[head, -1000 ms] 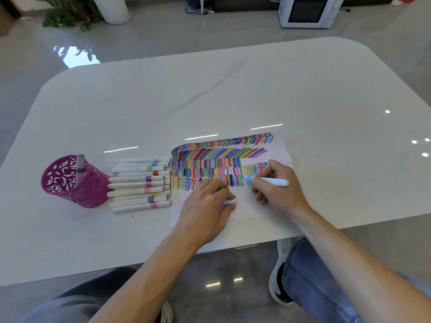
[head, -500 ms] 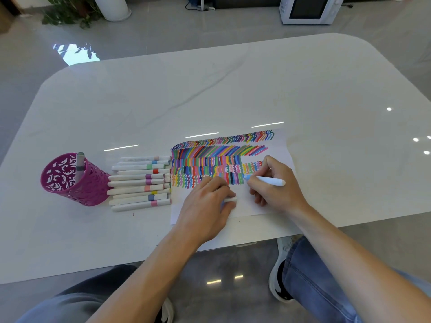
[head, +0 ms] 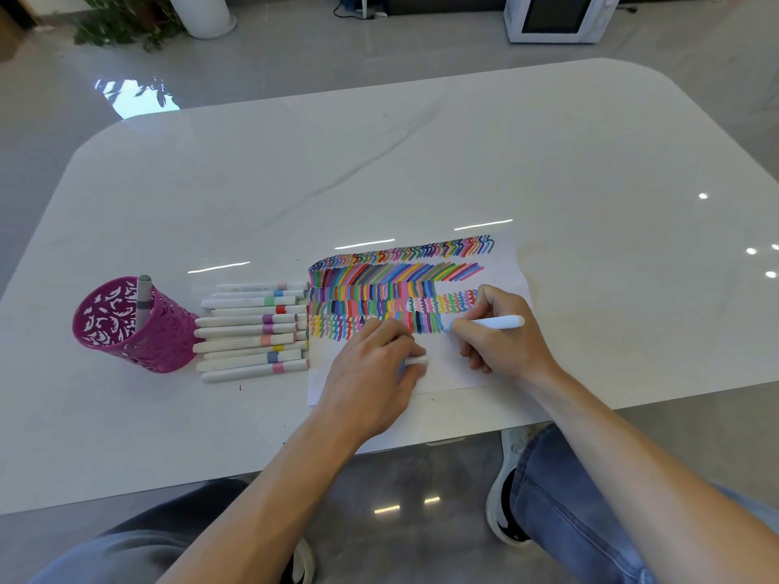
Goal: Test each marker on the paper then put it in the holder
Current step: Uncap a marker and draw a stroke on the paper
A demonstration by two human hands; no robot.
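Marker [head: 493, 323], light blue, is being tested. The right hand [head: 506, 337] is pinching its barrel, grip clamped on it, with the tip touching the paper [head: 457, 370] just left of the grip, at the end of the lowest row of strokes. The left hand [head: 371, 373] is pressing the sheet down just left of that grip, its fingers curled round a white cap [head: 417, 361].

Progress, judged: early. One grey marker [head: 143, 299] is standing in the magenta holder [head: 126, 337], well left of both hands. A row of capped markers [head: 253, 330] is lying on the bench [head: 421, 162] between holder and paper, apparently awaiting test.

Writing: faint print on the top barrel, too small to read; no brand legible.
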